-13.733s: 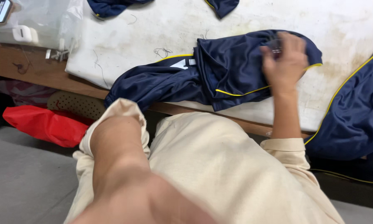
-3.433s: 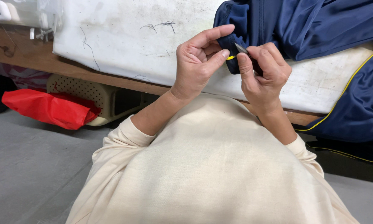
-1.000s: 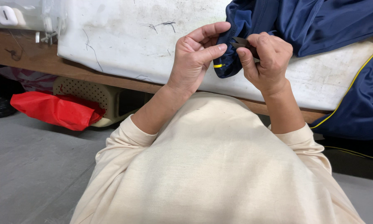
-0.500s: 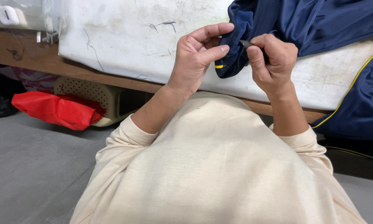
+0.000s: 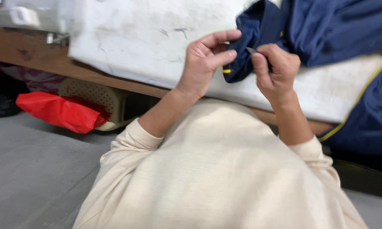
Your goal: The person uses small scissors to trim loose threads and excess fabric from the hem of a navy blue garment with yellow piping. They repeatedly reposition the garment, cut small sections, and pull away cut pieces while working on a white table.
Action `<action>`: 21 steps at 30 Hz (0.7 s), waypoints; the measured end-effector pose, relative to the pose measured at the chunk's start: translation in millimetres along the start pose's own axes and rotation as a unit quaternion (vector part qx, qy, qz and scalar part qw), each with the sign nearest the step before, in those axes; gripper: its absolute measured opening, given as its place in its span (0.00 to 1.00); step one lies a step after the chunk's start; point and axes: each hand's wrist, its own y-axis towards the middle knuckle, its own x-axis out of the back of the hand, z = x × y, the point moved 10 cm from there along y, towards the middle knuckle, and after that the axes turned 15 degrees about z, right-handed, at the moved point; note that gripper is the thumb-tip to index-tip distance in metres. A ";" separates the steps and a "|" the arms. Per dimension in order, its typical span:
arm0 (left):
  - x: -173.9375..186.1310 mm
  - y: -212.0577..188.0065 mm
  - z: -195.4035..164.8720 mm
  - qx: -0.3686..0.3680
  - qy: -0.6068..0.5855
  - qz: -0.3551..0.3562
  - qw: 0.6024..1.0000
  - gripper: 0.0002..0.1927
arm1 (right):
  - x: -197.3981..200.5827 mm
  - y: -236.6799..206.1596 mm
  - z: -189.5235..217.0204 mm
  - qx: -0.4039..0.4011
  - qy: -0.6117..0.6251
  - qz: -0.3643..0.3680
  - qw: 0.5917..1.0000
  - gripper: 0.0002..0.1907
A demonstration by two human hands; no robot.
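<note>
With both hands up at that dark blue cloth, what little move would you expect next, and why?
Probably a short snip or pick at the fabric edge. The left hand pinches the navy blue garment with yellow piping taut, while the right hand holds a small thin metal tool with its tip right against the pinched fold.

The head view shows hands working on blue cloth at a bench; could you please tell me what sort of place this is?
Probably a garment workshop. The left hand pinches a navy garment with yellow piping, the right hand holds a small metal tool to it, and both work over a stained white-covered worktable.
</note>
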 end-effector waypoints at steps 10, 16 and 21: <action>155.2 -51.1 -166.4 -0.010 0.743 -0.367 0.560 0.58 | -36.9 -3.6 -80.7 -0.089 -0.188 -0.020 0.978 0.12; 261.8 -160.7 -310.5 -0.125 0.659 -0.587 0.454 0.44 | -35.6 -6.6 -85.6 -0.098 -0.215 -0.008 0.972 0.12; 307.4 -178.7 -361.0 -0.139 0.584 -0.624 0.500 0.48 | -36.5 -9.7 -91.6 -0.125 -0.225 0.002 0.966 0.13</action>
